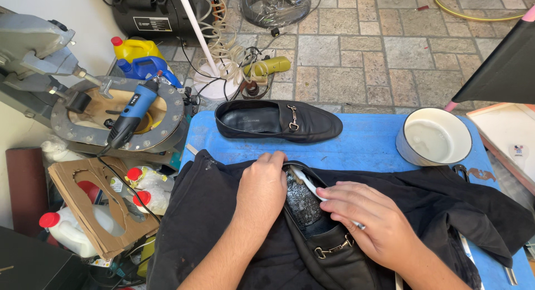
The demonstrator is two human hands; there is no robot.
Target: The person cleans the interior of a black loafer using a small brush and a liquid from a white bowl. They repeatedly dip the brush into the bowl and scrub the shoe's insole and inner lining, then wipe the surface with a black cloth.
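Head view, workbench. One black loafer (320, 234) with a metal bit across the front is laid on a black cloth (212, 212), which is spread over a blue table (368, 145). The shoe's heel opening is gripped by the left hand (262, 192), fingers curled over the rim at the far end. A small white brush (309, 184) is pinched in the right hand (370, 223); its head is pushed inside the shoe against a grey, wet-looking insole. Both hands are closed around what they hold.

A second black loafer (278, 121) is set on the bare table beyond the cloth, apart from the hands. A white bowl (434, 137) of pale liquid is placed at the table's right end.

Floor, left: a blue rotary tool (134, 111), a yellow jug (136, 47), red-capped white bottles (67, 228), cut cardboard (100, 206).
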